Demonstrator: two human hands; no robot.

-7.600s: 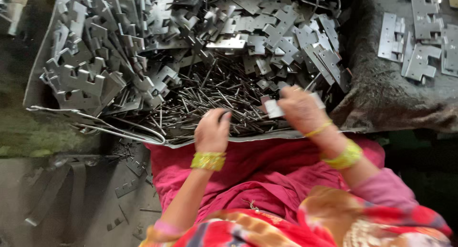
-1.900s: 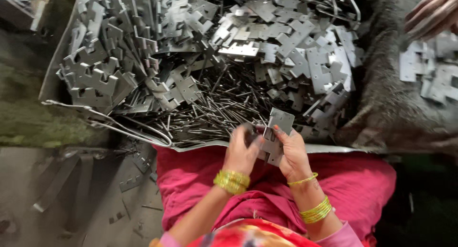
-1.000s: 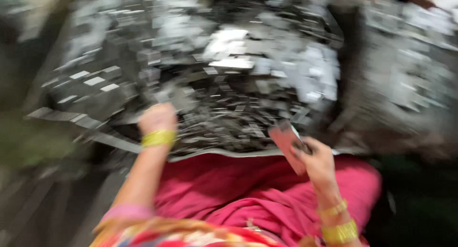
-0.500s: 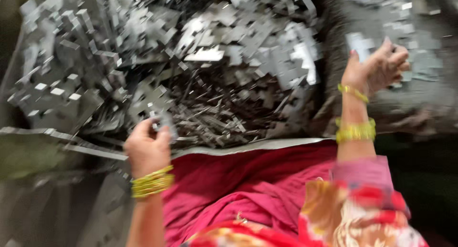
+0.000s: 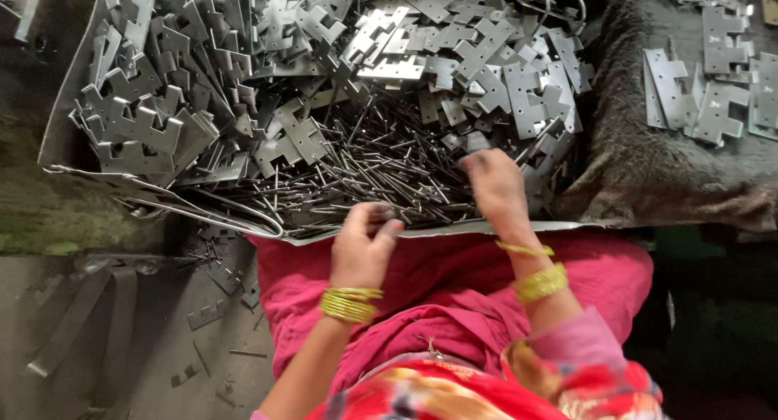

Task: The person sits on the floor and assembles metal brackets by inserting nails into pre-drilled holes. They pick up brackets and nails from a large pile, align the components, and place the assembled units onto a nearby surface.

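Right hand (image 5: 496, 189) back from upper right, now at pin heap (image 5: 365, 177).
Fingers pinching a hinge plate (image 5: 476, 143), axis unclear; left hand (image 5: 365, 246) curled, grip uncertain; pins mostly slanting.

Single head-mounted view, looking steeply down at close range; metal-parts tray (image 5: 65, 112) toward 12 o'clock, wearer's lap (image 5: 454, 306) at 6 o'clock.

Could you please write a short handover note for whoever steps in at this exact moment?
Left hand: curled at the near edge of the thin metal pins; whether it holds any, I cannot tell.
Right hand: fingers down among the pins beside the cut metal plates; grip hidden.
Both heaps lie in the tray ahead.
Some plates lie on the dark cloth, far right.
Large heaps of plates and pins remain in the tray.
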